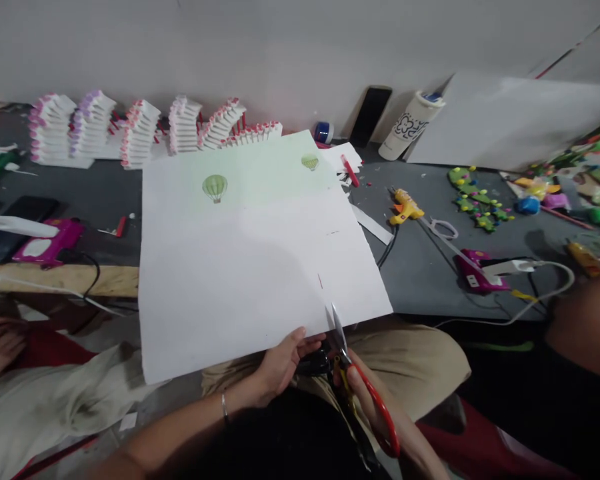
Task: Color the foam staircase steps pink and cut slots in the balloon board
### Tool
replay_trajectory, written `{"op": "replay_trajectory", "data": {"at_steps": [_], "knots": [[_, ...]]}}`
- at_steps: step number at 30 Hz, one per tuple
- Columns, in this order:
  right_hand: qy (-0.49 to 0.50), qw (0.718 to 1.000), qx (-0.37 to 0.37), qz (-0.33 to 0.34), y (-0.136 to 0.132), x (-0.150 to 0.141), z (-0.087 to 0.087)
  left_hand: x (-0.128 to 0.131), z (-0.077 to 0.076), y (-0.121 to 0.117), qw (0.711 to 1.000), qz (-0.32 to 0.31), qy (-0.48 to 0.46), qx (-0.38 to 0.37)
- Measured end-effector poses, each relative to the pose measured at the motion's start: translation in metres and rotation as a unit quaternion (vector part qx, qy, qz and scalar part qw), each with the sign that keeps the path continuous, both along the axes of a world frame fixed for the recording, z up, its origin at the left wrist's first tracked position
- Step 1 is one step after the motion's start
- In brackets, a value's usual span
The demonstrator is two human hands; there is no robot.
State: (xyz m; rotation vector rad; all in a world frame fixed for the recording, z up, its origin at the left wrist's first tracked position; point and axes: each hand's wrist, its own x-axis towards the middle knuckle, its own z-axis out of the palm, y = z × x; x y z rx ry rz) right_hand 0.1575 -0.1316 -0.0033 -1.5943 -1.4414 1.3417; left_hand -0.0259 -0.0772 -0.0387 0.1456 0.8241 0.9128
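Note:
A large white sheet of card with a pale green band and printed green balloons spans the middle of the view, partly over the table edge. My left hand pinches its near edge, thumb on top and fingers beneath. Just to the right, my right hand grips red-handled scissors. Their blades are parted at the sheet's near edge, one showing above the card. A short dark mark lies on the card ahead of the blade tips. Part of my right hand's fingers is hidden behind the scissors.
Folded white paper pieces with pink and purple tips line the wall. On the right are a yellow glue gun, a magenta power strip and a patterned white tumbler. Other people sit close on both sides; a person's hand shows at left.

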Motion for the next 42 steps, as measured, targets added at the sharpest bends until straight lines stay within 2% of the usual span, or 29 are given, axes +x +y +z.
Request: {"op": "replay_trajectory", "data": {"at_steps": [4, 12, 22, 36, 39, 42], "knots": [[0.012, 0.999, -0.029, 0.018, 0.003, 0.001, -0.002, 0.001, -0.002, 0.001, 1.0, -0.001, 0.003, 0.003], [0.032, 0.998, -0.038, 0.03, 0.001, 0.007, -0.009, 0.0, 0.004, 0.001, 1.0, 0.012, 0.027, 0.003], [0.001, 0.999, -0.008, 0.032, -0.006, 0.004, -0.015, -0.001, 0.008, 0.001, 0.998, 0.012, 0.066, 0.019], [0.017, 0.999, -0.019, 0.045, -0.001, 0.01, -0.01, -0.001, 0.004, -0.001, 0.998, 0.007, 0.06, 0.02], [0.026, 0.998, -0.014, 0.046, -0.001, 0.009, -0.015, 0.0, 0.002, -0.001, 0.998, 0.012, 0.059, 0.011], [0.028, 0.999, -0.005, 0.028, -0.005, 0.006, -0.027, -0.001, 0.0, -0.002, 0.998, 0.0, 0.065, -0.005]]}}
